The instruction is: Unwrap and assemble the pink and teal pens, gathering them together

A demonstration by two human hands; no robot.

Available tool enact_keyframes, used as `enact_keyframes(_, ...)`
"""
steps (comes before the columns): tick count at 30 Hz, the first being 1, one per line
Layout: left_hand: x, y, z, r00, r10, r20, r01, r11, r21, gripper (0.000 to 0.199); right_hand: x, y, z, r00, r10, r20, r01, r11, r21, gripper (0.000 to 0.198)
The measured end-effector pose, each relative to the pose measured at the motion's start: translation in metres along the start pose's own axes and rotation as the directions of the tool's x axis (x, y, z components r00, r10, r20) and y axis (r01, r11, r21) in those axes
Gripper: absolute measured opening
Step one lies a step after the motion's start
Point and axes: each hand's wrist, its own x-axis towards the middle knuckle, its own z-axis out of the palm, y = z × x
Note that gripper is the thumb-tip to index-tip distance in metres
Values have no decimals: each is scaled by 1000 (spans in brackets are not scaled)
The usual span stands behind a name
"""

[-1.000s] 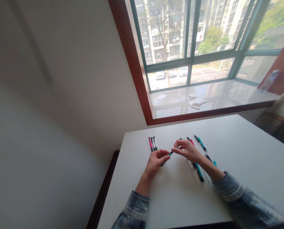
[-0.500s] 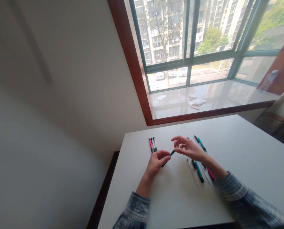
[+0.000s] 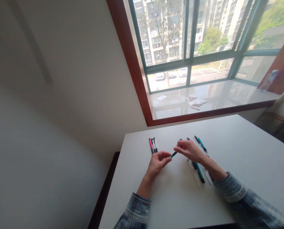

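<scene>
My left hand (image 3: 157, 163) pinches a teal and black pen (image 3: 172, 155) just above the white table (image 3: 239, 159). My right hand (image 3: 190, 150) is closed on the pen's other end, fingertips meeting the left hand's. Three pens (image 3: 152, 144), one pink and two white and black, lie side by side beyond my left hand. Under and beyond my right wrist lies a row of several more pens (image 3: 199, 171), teal, pink and black, some partly hidden by the hand.
The table's far edge meets a white wall below a wood-framed window sill (image 3: 211, 95); a crumpled cloth (image 3: 195, 101) and a paper (image 3: 161, 97) lie on the sill. A chair back with patterned fabric (image 3: 277, 121) stands at the right.
My right hand lifted off the pen half a second ago with fingers spread, then came back and closed on its end. My left hand stayed in place holding the pen.
</scene>
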Motion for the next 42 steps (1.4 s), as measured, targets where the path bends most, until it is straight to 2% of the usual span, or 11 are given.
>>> enact_keyframes(3,1,-2,-1,1000,-2,9,2,1000,-9,38,-1,-5,-4,995,-37,97,18,981,192,39)
enact_keyframes(5,1,-2,-2,999,0,38,0,1000,-18,39,-1,-6,-4,989,-49,136,16,972,235,39)
enact_keyframes(8,0,-1,-1,999,0,43,0,1000,0,38,-1,-3,0,994,-16,109,-5,981,196,36)
enact_keyframes(12,-1,2,0,1000,2,6,-2,1000,25,39,0,2,8,999,42,-8,-42,998,45,45)
enact_keyframes(14,-1,3,1,1000,10,6,-10,1000,12,40,-1,0,10,999,33,-14,-32,997,70,41)
enact_keyframes(17,-1,4,1,1000,18,24,-17,1000,-6,40,-2,-5,9,998,-18,64,3,975,220,41)
enact_keyframes(20,-1,5,1,998,22,54,-22,1000,-3,42,-1,-9,7,992,-54,118,19,960,279,38)
enact_keyframes(26,-4,9,2,992,53,117,-68,988,135,44,-1,-5,13,999,19,45,-28,980,198,45)
enact_keyframes(30,-3,9,3,995,52,90,-62,991,115,41,-3,-4,16,998,44,-34,-40,993,112,50)
enact_keyframes(36,-3,8,1,998,20,66,-25,997,70,45,-2,-7,8,989,-48,139,-13,913,408,40)
enact_keyframes(42,-6,14,1,972,80,222,-105,989,103,44,0,-6,12,992,-14,124,-44,892,450,32)
